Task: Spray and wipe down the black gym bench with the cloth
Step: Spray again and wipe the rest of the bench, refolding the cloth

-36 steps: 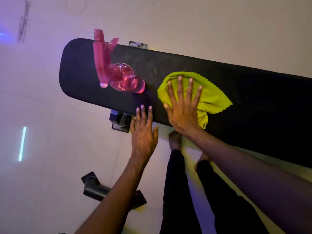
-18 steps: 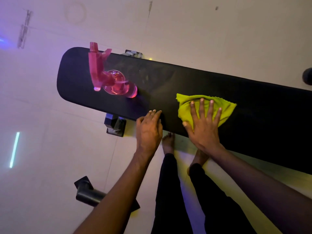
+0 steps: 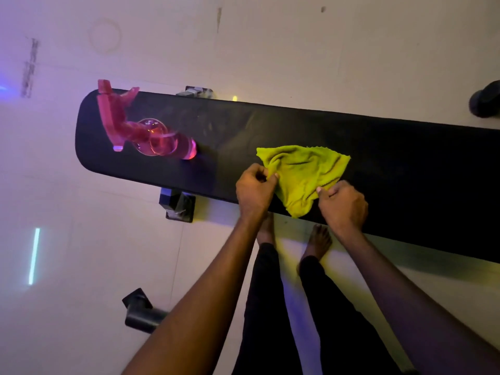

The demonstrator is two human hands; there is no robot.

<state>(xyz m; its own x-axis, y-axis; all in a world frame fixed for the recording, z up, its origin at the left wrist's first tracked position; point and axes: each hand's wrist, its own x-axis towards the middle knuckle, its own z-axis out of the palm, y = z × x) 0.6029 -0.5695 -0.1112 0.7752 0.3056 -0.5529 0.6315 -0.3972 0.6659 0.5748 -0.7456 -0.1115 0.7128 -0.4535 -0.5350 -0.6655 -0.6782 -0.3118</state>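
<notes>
The cloth (image 3: 303,174) is pinched at its edges by both hands — left hand (image 3: 254,189), right hand (image 3: 342,204) — on the bench (image 3: 405,169). The bottle (image 3: 151,136) is set aside at the left end. Wiping seems under way — the right stretch probably remains.

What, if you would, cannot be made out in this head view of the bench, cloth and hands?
- Black bench: its right end is cut off by the frame edge.
- Left hand and right hand: fingertips tucked into the yellow cloth folds.
- Pink spray bottle: liquid level unreadable in the coloured light.
- Bench supports: mostly hidden under the pad.
</notes>
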